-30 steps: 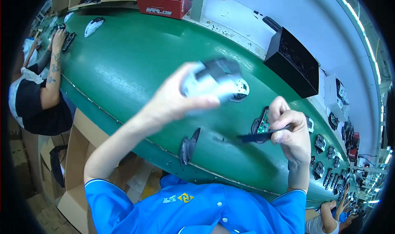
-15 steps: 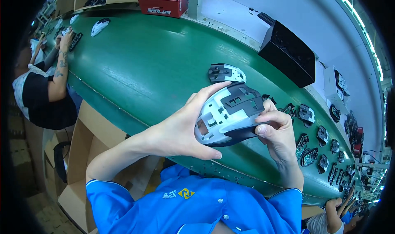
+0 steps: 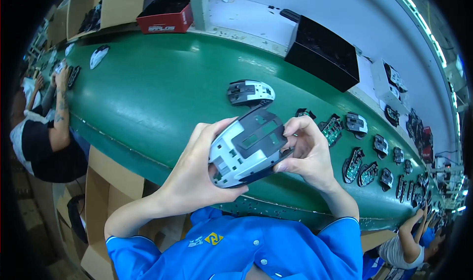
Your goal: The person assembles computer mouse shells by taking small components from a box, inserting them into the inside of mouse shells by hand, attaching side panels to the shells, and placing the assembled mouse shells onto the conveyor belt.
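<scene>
A white-and-black computer mouse shell (image 3: 241, 144) with rectangular cutouts is held up in front of me over the green bench. My left hand (image 3: 194, 166) wraps around its white rear end, thumb below and fingers along the far side. At the black front end, my right hand (image 3: 310, 154) grips the edge between thumb and fingertips, beside a black side piece that stands out from the body. The right hand's other fingers are partly hidden behind the shell. Just beyond it, a second black-and-white mouse shell (image 3: 250, 93) lies on the bench.
The green bench (image 3: 162, 87) curves across, with several mouse shells and green circuit boards (image 3: 353, 165) at right. Along the back stand a black box (image 3: 322, 53) and a red box (image 3: 165, 24). Cardboard boxes (image 3: 111, 181) sit below left; a co-worker (image 3: 47, 132) is at far left.
The shell and both hands have shifted left and slightly down in the picture; the view has also turned. The right fingers have moved along the front edge, and the black side piece stands out more.
</scene>
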Available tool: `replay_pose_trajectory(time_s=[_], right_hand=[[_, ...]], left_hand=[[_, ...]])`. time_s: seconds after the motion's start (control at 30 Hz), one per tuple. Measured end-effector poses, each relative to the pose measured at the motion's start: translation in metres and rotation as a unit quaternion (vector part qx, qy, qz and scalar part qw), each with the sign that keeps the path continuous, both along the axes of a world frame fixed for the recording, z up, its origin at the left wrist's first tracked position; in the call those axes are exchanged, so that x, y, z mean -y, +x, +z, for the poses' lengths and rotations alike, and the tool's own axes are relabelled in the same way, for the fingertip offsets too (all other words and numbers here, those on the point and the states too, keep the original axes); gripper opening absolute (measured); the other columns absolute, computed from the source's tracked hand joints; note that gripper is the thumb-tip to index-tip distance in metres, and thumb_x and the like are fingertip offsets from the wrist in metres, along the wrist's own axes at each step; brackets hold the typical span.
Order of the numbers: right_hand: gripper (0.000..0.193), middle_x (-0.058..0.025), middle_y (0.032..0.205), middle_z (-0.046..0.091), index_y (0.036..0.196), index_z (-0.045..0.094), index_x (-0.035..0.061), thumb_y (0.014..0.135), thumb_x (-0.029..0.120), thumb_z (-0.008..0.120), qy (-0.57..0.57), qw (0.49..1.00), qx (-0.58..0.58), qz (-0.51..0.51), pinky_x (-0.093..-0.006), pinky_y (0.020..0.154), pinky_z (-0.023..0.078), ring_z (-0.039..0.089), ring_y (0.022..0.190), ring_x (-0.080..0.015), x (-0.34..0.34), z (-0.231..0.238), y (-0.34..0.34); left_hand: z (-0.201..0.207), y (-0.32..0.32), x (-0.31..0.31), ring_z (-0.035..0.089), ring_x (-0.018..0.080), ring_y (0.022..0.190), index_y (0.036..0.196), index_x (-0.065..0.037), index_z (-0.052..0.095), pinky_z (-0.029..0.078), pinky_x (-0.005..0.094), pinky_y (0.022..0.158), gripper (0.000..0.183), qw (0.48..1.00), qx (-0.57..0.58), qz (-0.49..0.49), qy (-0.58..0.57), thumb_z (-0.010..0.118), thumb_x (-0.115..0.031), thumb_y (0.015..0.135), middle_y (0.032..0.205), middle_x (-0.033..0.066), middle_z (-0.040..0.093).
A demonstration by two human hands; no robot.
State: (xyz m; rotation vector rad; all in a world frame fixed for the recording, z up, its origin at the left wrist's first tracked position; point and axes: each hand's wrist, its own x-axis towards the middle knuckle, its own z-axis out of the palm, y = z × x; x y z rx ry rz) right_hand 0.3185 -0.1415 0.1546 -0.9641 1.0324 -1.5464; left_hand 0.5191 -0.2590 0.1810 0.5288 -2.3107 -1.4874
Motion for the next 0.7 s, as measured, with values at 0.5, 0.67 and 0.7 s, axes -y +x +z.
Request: replay_pose_trajectory(time_s=[0.5, 0.67, 0.7], right_hand=[[0.079, -0.0032, 0.085, 0.047, 0.131, 0.037, 0.0047, 0.064, -0.007, 0.078, 0.041, 0.999, -0.006, 0.010, -0.0267, 0.064, 0.056, 0.054, 0.081, -0.0098, -0.001, 0.014, -0.008], [0.076, -0.0017, 0.086, 0.045, 0.131, 0.042, 0.0045, 0.065, -0.002, 0.079, 0.024, 0.997, -0.072, 0.003, -0.0201, 0.064, 0.053, 0.052, 0.080, -0.0073, -0.001, 0.014, -0.011], [0.076, -0.0017, 0.086, 0.045, 0.131, 0.042, 0.0045, 0.065, -0.002, 0.079, 0.023, 0.997, -0.073, 0.003, -0.0201, 0.064, 0.053, 0.052, 0.080, -0.0073, -0.002, 0.014, -0.010]], left_hand=[[-0.001, -0.007, -0.003, 0.048, 0.0284, 0.105, 0.133, -0.001, 0.034, 0.044, 0.0361, 0.087, 0.090, 0.993, -0.044, -0.003, -0.112, 0.081, -0.006, 0.057, 0.112, 0.0154, 0.043], [-0.002, -0.010, -0.003, 0.048, 0.0289, 0.105, 0.132, 0.000, 0.034, 0.043, 0.0365, 0.088, 0.090, 0.991, -0.058, -0.001, -0.124, 0.081, -0.006, 0.056, 0.112, 0.0161, 0.044], [-0.003, -0.011, -0.003, 0.048, 0.0291, 0.105, 0.132, 0.000, 0.034, 0.043, 0.0366, 0.088, 0.090, 0.989, -0.065, 0.002, -0.131, 0.081, -0.005, 0.056, 0.113, 0.0163, 0.045]])
